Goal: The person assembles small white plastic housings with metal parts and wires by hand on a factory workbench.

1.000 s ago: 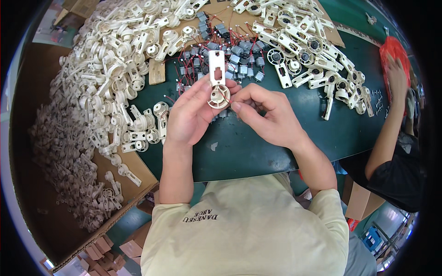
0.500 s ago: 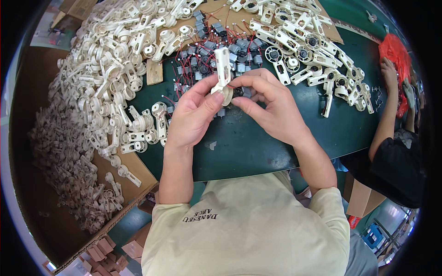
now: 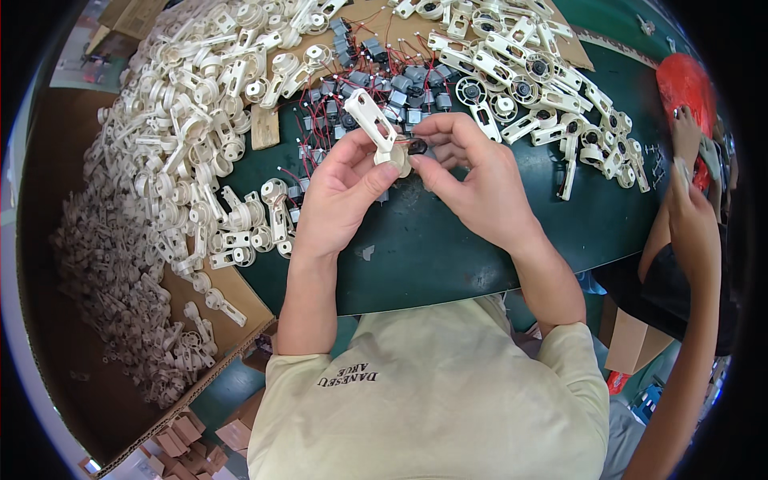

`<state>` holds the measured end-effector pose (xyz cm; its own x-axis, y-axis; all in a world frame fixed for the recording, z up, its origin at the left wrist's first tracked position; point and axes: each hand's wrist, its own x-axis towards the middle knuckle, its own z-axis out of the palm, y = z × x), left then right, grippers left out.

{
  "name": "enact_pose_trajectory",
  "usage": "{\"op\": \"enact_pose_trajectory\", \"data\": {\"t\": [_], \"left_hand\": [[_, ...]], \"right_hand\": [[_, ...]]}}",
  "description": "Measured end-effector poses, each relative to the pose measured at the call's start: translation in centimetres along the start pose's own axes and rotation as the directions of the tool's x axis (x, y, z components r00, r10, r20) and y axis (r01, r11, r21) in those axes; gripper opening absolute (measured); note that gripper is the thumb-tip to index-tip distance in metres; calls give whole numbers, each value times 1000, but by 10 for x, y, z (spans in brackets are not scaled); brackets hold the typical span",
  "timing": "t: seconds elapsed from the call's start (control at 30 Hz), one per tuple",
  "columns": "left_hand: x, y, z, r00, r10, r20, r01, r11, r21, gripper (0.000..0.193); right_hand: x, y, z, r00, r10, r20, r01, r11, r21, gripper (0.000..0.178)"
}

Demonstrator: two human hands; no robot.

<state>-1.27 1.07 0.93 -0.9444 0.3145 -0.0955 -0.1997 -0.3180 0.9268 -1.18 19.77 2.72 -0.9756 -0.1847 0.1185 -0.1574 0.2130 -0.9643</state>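
My left hand (image 3: 340,188) is closed around the round end of a cream plastic housing (image 3: 373,120), whose long slotted arm points up and to the left. Close against its round end, my right hand (image 3: 484,180) pinches a small motor (image 3: 417,146) with a black end, thumb below and fingers above. Thin red wire shows between the motor and the housing. The fingers hide most of the motor's body. Just beyond my hands lies a heap of small grey motors (image 3: 358,80) with red leads and white plugs.
A big pile of cream housings (image 3: 188,136) covers the left, spilling into a cardboard box (image 3: 48,240). Housings with black centres (image 3: 524,88) lie at the far right. A wood-coloured block (image 3: 265,128) sits between. At right are a co-worker's arm (image 3: 694,240) and a red bag (image 3: 684,84).
The housing's arm has tilted to the left in my left hand. My right hand has shifted slightly, showing the motor's black end. The co-worker's arm has come further into view at right.
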Motion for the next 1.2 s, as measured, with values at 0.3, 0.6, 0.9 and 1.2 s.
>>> {"op": "enact_pose_trajectory", "data": {"t": [0.3, 0.6, 0.9, 1.2], "left_hand": [[0, 1, 0, 1000, -5, -6, 5, 999, -32, 43], [-1, -1, 1, 1000, 14, 2, -14, 1000, -6, 41], [1, -3, 4, 1000, 15, 19, -16, 1000, 26, 41], [-3, 3, 3, 1000, 9, 22, -9, 1000, -10, 43]], "right_hand": [[4, 5, 3, 972, -229, -60, 221, 969, -113, 22], [5, 4, -5, 985, -171, -24, 157, 945, -286, 27], [1, -5, -11, 988, -147, 45, 153, 969, -194, 24], [1, 2, -7, 984, 90, 151, -132, 947, 293, 27]]}}
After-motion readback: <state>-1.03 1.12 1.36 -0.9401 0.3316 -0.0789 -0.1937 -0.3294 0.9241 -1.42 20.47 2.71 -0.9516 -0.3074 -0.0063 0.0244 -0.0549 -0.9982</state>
